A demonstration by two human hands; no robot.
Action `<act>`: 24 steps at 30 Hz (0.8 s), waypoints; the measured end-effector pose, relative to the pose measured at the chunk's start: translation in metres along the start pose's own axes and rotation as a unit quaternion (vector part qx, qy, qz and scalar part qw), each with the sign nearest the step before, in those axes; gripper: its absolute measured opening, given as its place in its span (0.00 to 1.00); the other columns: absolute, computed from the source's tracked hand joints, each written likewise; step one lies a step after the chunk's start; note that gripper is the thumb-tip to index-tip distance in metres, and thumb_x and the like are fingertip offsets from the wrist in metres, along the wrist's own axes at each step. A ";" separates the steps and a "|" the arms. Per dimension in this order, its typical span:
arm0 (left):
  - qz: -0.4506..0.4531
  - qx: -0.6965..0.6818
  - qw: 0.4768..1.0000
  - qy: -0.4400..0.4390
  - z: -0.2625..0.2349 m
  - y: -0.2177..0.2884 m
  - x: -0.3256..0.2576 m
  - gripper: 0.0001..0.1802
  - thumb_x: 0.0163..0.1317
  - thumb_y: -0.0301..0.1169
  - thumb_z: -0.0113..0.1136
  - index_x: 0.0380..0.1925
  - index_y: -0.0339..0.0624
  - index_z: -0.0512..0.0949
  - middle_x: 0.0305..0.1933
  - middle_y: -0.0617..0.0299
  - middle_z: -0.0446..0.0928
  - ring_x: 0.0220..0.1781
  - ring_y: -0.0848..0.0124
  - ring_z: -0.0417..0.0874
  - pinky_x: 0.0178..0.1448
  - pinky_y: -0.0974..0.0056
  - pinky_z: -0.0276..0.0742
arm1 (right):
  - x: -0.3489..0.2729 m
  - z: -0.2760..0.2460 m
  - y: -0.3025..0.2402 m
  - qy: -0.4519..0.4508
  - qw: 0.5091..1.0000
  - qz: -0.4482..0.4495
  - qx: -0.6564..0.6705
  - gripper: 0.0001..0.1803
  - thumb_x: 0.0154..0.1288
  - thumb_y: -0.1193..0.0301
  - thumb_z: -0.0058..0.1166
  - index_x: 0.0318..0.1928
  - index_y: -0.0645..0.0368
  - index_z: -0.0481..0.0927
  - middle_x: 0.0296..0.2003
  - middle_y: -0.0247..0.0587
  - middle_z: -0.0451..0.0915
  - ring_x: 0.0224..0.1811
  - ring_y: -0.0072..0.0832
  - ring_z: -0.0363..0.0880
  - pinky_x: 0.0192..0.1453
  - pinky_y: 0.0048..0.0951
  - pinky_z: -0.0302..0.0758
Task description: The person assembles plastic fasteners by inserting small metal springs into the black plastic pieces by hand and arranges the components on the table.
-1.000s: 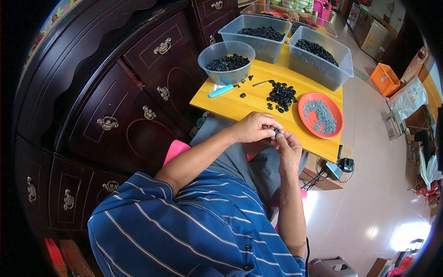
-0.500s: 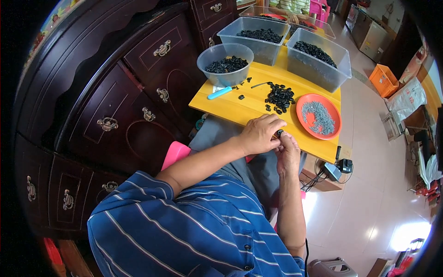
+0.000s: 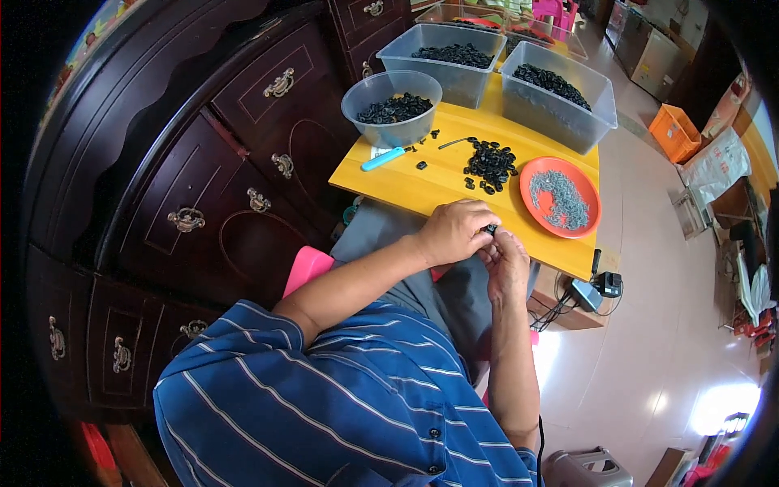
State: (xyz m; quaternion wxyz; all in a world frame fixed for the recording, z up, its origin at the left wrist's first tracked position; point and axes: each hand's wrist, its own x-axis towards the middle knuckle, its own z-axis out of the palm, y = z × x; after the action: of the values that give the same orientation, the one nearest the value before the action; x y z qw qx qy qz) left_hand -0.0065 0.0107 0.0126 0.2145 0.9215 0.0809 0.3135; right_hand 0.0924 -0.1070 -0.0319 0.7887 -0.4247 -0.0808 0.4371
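Observation:
Over the near edge of the yellow table (image 3: 406,185), my left hand (image 3: 456,233) and my right hand (image 3: 509,258) meet with bent fingers. Between their fingertips they pinch a small black plastic part (image 3: 490,230), mostly covered by the fingers. Just beyond the hands lies a loose pile of similar black parts (image 3: 491,165). Right of it, an orange-red plate (image 3: 595,213) holds many small silvery pieces (image 3: 560,198), too fine to name. A tool with a light blue handle (image 3: 383,159) rests at the table's left, its tip near a few stray black bits.
A round clear tub (image 3: 347,109) and two clear bins (image 3: 389,66), (image 3: 600,122) full of black parts line the table's far side. Dark wooden cabinets (image 3: 195,187) stand close on the left. At the right are cables with a black adapter (image 3: 607,284) and an orange crate (image 3: 675,134).
My hands stay together at nearly the same spot. The black part between the fingertips has turned slightly and shows less of its ring-like face. The whole view has shifted a little.

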 end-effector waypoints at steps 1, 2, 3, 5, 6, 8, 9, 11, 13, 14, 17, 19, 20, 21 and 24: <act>0.001 -0.003 1.000 -0.003 0.000 -0.001 0.000 0.13 0.55 0.30 0.67 0.41 0.40 0.84 0.42 0.55 0.84 0.46 0.54 0.85 0.51 0.55 0.82 | 0.000 0.000 0.001 -0.001 1.000 -0.004 -0.009 0.08 0.73 0.65 0.58 0.39 0.56 0.82 0.27 0.26 0.79 0.29 0.16 0.77 0.37 0.21 0.75; 0.002 -0.006 1.000 -0.007 -0.001 -0.001 0.000 0.12 0.55 0.30 0.67 0.40 0.40 0.84 0.41 0.55 0.84 0.46 0.54 0.85 0.50 0.55 0.82 | 0.000 0.000 0.001 -0.001 1.000 -0.003 -0.010 0.08 0.73 0.65 0.58 0.39 0.56 0.82 0.27 0.26 0.79 0.29 0.16 0.77 0.37 0.21 0.75; 0.001 -0.006 1.000 -0.006 -0.001 -0.001 0.000 0.12 0.55 0.30 0.67 0.40 0.40 0.84 0.41 0.55 0.84 0.46 0.54 0.85 0.50 0.55 0.82 | 0.000 0.000 0.001 0.005 1.000 -0.004 -0.012 0.08 0.73 0.65 0.58 0.39 0.56 0.82 0.27 0.26 0.79 0.29 0.17 0.77 0.37 0.20 0.75; 0.007 -0.011 1.000 -0.005 -0.002 -0.001 0.000 0.11 0.55 0.30 0.67 0.39 0.40 0.84 0.40 0.54 0.84 0.45 0.54 0.86 0.50 0.55 0.82 | -0.001 0.002 0.001 0.010 1.000 -0.004 -0.014 0.08 0.73 0.66 0.58 0.40 0.57 0.82 0.27 0.26 0.79 0.29 0.17 0.77 0.37 0.20 0.75; 0.007 -0.011 1.000 -0.005 -0.002 -0.002 0.001 0.11 0.55 0.30 0.67 0.39 0.40 0.84 0.40 0.54 0.84 0.45 0.54 0.86 0.50 0.55 0.82 | -0.002 0.003 0.000 0.014 1.000 -0.008 -0.013 0.08 0.73 0.67 0.59 0.39 0.57 0.82 0.27 0.27 0.79 0.29 0.17 0.77 0.36 0.20 0.74; 0.016 -0.016 1.000 -0.004 -0.001 -0.004 0.001 0.11 0.56 0.30 0.67 0.38 0.39 0.84 0.39 0.54 0.85 0.44 0.54 0.86 0.49 0.54 0.82 | -0.001 0.001 0.002 0.017 1.000 -0.012 -0.012 0.08 0.72 0.67 0.59 0.39 0.58 0.82 0.27 0.28 0.79 0.29 0.17 0.77 0.36 0.20 0.73; 0.016 -0.016 1.000 -0.004 -0.001 -0.005 0.001 0.11 0.56 0.30 0.67 0.38 0.39 0.84 0.39 0.54 0.85 0.44 0.54 0.86 0.49 0.54 0.82 | 0.002 -0.005 0.006 0.004 1.000 -0.020 -0.018 0.07 0.73 0.67 0.57 0.40 0.58 0.82 0.28 0.28 0.80 0.30 0.18 0.79 0.36 0.20 0.74; 0.021 -0.021 0.999 -0.014 -0.001 -0.008 0.001 0.10 0.56 0.29 0.67 0.38 0.39 0.84 0.39 0.54 0.84 0.44 0.55 0.86 0.49 0.55 0.82 | 0.001 -0.003 0.005 -0.010 0.999 -0.026 -0.025 0.07 0.74 0.67 0.56 0.41 0.57 0.82 0.28 0.28 0.80 0.30 0.19 0.80 0.37 0.20 0.75; 0.019 -0.025 0.999 -0.014 -0.001 -0.008 0.000 0.10 0.56 0.30 0.67 0.38 0.39 0.84 0.38 0.54 0.84 0.44 0.55 0.86 0.48 0.55 0.82 | -0.002 0.000 0.003 0.014 0.999 -0.032 -0.039 0.07 0.74 0.68 0.56 0.40 0.57 0.82 0.28 0.28 0.80 0.30 0.18 0.80 0.35 0.19 0.73; 0.018 -0.030 0.999 -0.014 -0.002 -0.008 0.000 0.10 0.57 0.30 0.67 0.38 0.39 0.84 0.38 0.54 0.84 0.43 0.55 0.86 0.48 0.55 0.82 | -0.001 -0.001 0.004 0.014 0.999 -0.032 -0.040 0.07 0.74 0.68 0.56 0.40 0.57 0.82 0.28 0.28 0.80 0.30 0.18 0.80 0.35 0.19 0.73; 0.022 -0.039 0.999 -0.008 -0.003 -0.007 0.001 0.09 0.57 0.30 0.67 0.37 0.39 0.84 0.37 0.55 0.84 0.43 0.55 0.86 0.48 0.55 0.82 | 0.000 -0.004 0.007 -0.003 0.998 -0.043 -0.040 0.07 0.74 0.68 0.56 0.40 0.57 0.82 0.28 0.28 0.80 0.30 0.17 0.79 0.35 0.18 0.72; 0.014 -0.040 0.999 -0.003 -0.005 -0.005 0.001 0.09 0.56 0.30 0.67 0.37 0.39 0.84 0.36 0.55 0.84 0.42 0.55 0.86 0.47 0.55 0.82 | 0.001 -0.001 0.008 0.011 0.997 -0.055 -0.046 0.07 0.74 0.68 0.56 0.40 0.57 0.82 0.28 0.27 0.79 0.30 0.16 0.78 0.35 0.18 0.71; 0.007 -0.041 0.999 0.002 -0.005 -0.005 0.001 0.09 0.56 0.30 0.68 0.36 0.40 0.84 0.36 0.55 0.84 0.42 0.55 0.86 0.47 0.55 0.82 | 0.001 -0.002 0.008 0.010 0.997 -0.055 -0.046 0.07 0.74 0.68 0.56 0.40 0.57 0.82 0.28 0.27 0.79 0.30 0.16 0.78 0.35 0.18 0.71; 0.006 -0.041 0.999 0.003 -0.004 -0.006 0.001 0.09 0.56 0.30 0.68 0.36 0.40 0.84 0.36 0.55 0.84 0.42 0.55 0.86 0.47 0.55 0.82 | 0.001 -0.003 0.008 0.002 0.997 -0.059 -0.046 0.07 0.74 0.67 0.55 0.40 0.56 0.82 0.28 0.27 0.79 0.30 0.16 0.77 0.35 0.18 0.71; -0.001 -0.044 0.999 -0.017 -0.005 -0.013 -0.002 0.10 0.55 0.32 0.67 0.37 0.42 0.84 0.36 0.56 0.84 0.42 0.55 0.85 0.47 0.54 0.82 | -0.005 0.009 0.005 0.016 0.997 -0.055 -0.048 0.06 0.73 0.69 0.56 0.39 0.58 0.82 0.28 0.27 0.78 0.29 0.15 0.74 0.34 0.18 0.69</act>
State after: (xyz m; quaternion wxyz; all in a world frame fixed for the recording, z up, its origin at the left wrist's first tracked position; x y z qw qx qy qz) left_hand -0.0113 0.0233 0.0098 0.2565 0.9163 0.0640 0.3007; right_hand 0.0815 -0.1044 -0.0287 0.7914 -0.4642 -0.1122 0.3816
